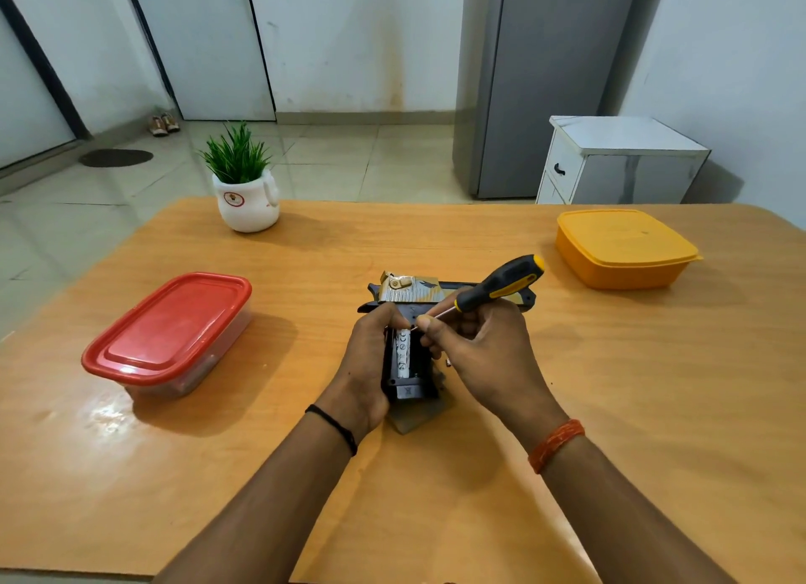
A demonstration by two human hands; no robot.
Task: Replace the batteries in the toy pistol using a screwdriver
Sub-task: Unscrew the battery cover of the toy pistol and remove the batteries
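Counter (436, 474) of orange wood carries everything here, and the toy pistol (414, 298) at its middle serves as the landmark. Well to the left of the pistol sits a red-lidded container (168, 333); well to its right and a little farther back sits a closed yellow container (626, 248); beyond it to the left stands a white plant pot (247, 202).

The pistol lies flat with its barrel away from the person and its grip pointing toward them. The grip compartment is open, with a white battery (403, 352) showing inside. What looks like the removed cover lies on the counter just under the butt, though I cannot be sure.

The left hand (366, 365) wraps around the grip's left side and steadies it. The right hand (475, 348) holds the screwdriver (497, 287) with curled fingers, handle angled up and away to the right, the thin tip at the battery's far end.

The likely step is prying the battery out. A tip that skids off the rounded battery could jab the left thumb close by, or bend the contact at that end. A hard lever could flick the battery onto the counter and send it rolling. A loose screw, if one lies near the butt, could be knocked away unseen.
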